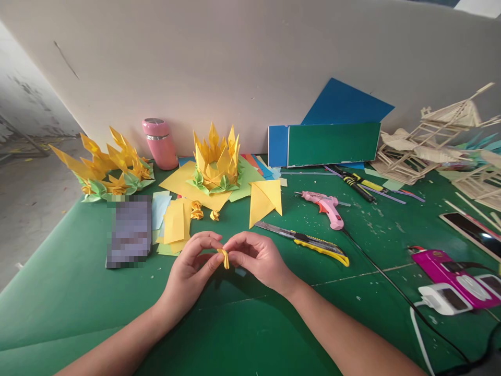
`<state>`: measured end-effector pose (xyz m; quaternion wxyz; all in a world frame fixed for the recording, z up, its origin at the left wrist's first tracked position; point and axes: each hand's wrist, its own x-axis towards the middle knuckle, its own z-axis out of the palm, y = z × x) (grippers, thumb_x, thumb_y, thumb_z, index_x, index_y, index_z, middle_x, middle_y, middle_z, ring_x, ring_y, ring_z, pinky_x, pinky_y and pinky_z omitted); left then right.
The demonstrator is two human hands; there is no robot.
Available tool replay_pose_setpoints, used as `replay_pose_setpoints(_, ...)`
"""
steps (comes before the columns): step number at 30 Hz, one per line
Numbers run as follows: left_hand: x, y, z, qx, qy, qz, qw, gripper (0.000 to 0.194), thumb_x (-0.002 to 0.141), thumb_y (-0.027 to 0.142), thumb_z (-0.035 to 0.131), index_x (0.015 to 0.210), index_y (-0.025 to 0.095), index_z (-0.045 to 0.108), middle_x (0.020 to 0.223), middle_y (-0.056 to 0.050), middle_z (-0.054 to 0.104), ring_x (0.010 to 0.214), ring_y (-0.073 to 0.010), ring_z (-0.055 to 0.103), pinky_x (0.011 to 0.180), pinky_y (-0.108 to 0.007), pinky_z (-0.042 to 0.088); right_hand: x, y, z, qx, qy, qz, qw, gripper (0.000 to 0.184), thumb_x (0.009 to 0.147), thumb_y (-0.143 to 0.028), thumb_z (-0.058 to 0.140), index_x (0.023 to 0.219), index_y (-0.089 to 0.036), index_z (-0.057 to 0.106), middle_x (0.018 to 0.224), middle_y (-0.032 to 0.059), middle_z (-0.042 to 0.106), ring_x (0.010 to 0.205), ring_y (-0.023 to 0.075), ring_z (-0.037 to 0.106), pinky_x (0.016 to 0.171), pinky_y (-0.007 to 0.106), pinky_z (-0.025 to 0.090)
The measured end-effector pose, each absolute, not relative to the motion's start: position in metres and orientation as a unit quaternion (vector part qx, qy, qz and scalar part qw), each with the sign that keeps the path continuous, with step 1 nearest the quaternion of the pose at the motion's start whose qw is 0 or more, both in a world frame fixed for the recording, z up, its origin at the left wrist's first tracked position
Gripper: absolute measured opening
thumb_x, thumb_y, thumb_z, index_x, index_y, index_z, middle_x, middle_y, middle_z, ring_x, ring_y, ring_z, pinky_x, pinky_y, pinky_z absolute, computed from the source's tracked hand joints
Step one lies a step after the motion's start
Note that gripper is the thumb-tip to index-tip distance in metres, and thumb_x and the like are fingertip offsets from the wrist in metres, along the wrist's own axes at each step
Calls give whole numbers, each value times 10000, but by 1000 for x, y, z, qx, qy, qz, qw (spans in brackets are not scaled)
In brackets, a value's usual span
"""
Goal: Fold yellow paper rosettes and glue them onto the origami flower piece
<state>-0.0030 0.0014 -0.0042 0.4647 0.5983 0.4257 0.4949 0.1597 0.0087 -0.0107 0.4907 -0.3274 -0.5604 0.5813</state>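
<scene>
Left fingers (211, 265): pinching one side of a small yellow paper fold, the thumb pressed against it.
Right fingers (240, 258): pinching the same piece from the other side, thumb and index tips close together.
Paper fold (226, 260): between the two sets of fingers, just above the desk, its narrow end pointing down; the double grip probably steadies a piece too small for a whole hand.
Blooms (196, 210): two crumpled-looking yellow ones just beyond the left fingers, a smaller bud (214, 214) beside them, likely set down within easy reach.
Slips (174, 223): stacked flat left of the fingers, seemingly as handy stock.
Crowns: one (213, 169) beyond the fingers on loose sheets, another (117, 169) farther left, both upright, perhaps to spare their points.
Cutter (313, 243): right of the fingers, blade toward them, handle away.
Glue gun (329, 206): beyond the cutter, on its side, its cord trailing toward the power strip (450, 277) at far right.
Desk (235, 339): green, seamed, flecked with scraps, bearing stick models (407, 154) at far right.
Room: pale wall (215, 62) behind the desk, grey floor (35, 193) at far left.
</scene>
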Motion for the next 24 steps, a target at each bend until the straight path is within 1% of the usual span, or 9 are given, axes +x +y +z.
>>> replay_pose_setpoints(2,-5,3,-5,622,418,506,426,124,760,339,677,765,215,681,924,-50,589,835,-177,610,696,-288,574,160,9,-9,-327,-579,560,495,231,745,-415,707,765,-190,655,699,-9,612,602,101,562,586,242,498)
replay_pose_setpoints(6,-7,3,-4,658,414,495,388,88,765,308,671,739,224,673,779,-36,626,747,-176,615,680,-292,562,161,9,-6,-330,-617,501,510,231,751,-422,705,726,-200,648,752,7,600,704,127,592,662,263,525)
replay_pose_setpoints(9,-6,1,-2,657,424,482,395,90,772,304,663,748,217,669,764,-36,650,726,-169,621,665,-276,550,161,9,-6,-322,-614,508,512,236,750,-423,708,733,-200,634,749,0,594,705,123,593,682,263,534)
replay_pose_setpoints(15,-6,1,0,655,403,494,406,103,766,310,673,720,219,679,737,-34,658,694,-162,616,597,-252,529,161,8,-9,-329,-599,527,505,260,702,-412,755,739,-191,624,721,-15,606,661,109,580,655,247,524)
replay_pose_setpoints(20,-7,1,-1,644,396,500,421,144,751,332,698,677,210,677,741,-34,642,657,-148,608,545,-235,512,162,8,-6,-315,-611,524,503,263,723,-435,731,742,-189,639,731,-1,618,665,116,597,645,255,539)
replay_pose_setpoints(24,-8,1,-3,651,398,491,420,177,761,351,688,664,205,663,747,-35,623,658,-146,595,553,-240,508,163,7,-6,-311,-622,515,500,262,734,-445,719,746,-191,654,734,6,623,662,121,605,638,258,547)
